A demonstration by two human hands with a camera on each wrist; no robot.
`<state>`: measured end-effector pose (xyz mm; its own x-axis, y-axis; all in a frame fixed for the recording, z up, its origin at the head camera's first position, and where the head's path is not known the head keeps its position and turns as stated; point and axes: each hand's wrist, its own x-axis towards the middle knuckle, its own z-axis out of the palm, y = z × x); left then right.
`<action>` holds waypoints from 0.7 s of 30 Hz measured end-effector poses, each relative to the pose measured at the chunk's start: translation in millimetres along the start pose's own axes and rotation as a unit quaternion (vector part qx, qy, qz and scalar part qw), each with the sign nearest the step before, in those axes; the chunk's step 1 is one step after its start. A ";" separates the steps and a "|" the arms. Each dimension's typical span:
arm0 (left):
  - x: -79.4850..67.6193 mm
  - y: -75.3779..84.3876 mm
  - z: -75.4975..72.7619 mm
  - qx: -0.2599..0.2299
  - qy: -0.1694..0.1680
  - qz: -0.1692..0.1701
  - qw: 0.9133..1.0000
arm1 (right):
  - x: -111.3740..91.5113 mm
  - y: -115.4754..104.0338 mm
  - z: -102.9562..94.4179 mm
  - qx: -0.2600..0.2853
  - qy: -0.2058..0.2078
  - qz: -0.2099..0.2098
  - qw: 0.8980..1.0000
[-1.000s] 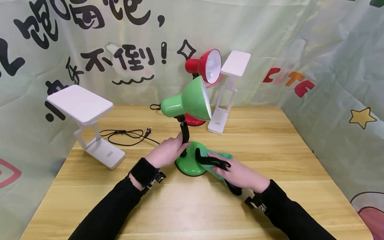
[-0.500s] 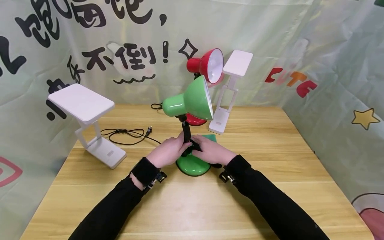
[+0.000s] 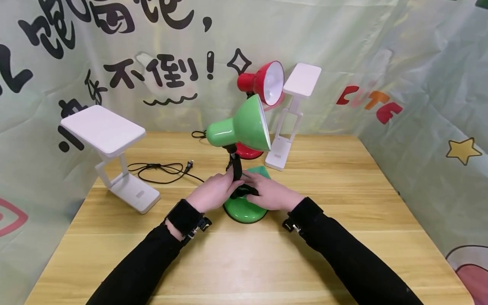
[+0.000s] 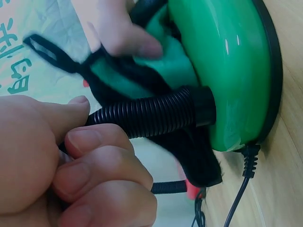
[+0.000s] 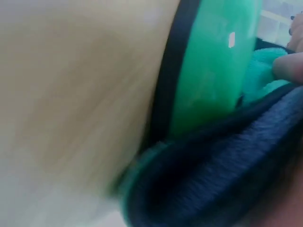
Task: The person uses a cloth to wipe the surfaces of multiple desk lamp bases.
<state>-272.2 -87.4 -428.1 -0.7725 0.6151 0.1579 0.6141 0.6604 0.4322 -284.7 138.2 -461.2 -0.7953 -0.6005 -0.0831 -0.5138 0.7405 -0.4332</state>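
A green desk lamp (image 3: pixel 248 125) stands upright mid-table, its round base (image 3: pixel 245 213) flat on the wood. My left hand (image 3: pixel 214 191) grips the black ribbed gooseneck (image 4: pixel 147 116), fingers and thumb curled round it above the base. Bunched in my right hand (image 3: pixel 273 192) is a teal cloth with black edging (image 3: pixel 261 170). The left wrist view shows that hand's thumb (image 4: pixel 144 45) over the cloth, which lies against the top of the base behind the neck. Up close in the right wrist view, the cloth's dark fuzzy border (image 5: pixel 222 165) hangs over the base's edge.
White folding lamps stand at left (image 3: pixel 131 192) and at back right (image 3: pixel 277 156). A red desk lamp (image 3: pixel 263 82) is right behind the green one. A black cord with a plug (image 3: pixel 164 169) lies on the table (image 3: pixel 244 271). Printed fabric (image 3: pixel 324 42) hangs around the back and sides.
My right hand has moved left and inward with the cloth, from the base's right edge to beside the neck. My left hand has kept its grip on the gooseneck.
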 end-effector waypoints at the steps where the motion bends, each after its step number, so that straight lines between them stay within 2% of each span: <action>1: 0.1 0.0 -0.2 0.000 0.001 0.001 1.000 | -5.5 -2.0 -1.2 -0.012 -0.002 0.001 1.000; 6: 0.2 0.0 -1.0 0.003 -0.003 -0.006 1.000 | -34.7 -9.4 -1.7 -0.053 -0.004 -0.001 0.999; 10: 0.3 -0.9 -0.3 -0.005 -0.009 -0.014 1.000 | -56.3 -13.1 4.3 -0.080 -0.005 -0.024 0.997; 16: 0.2 -0.9 1.6 -0.005 -0.006 -0.015 1.000 | -78.0 -26.4 10.9 -0.105 -0.011 -0.092 0.990; 21: 1.0 0.6 2.2 0.011 0.000 -0.009 1.000 | -79.0 -44.2 14.4 -0.135 -0.018 -0.144 0.980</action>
<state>-272.3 -85.4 -429.6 -0.7836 0.6027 0.1509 0.6036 0.6809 0.4147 -194.5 148.5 -448.4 -0.5948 -0.8035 -0.0256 -0.7863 0.5881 -0.1896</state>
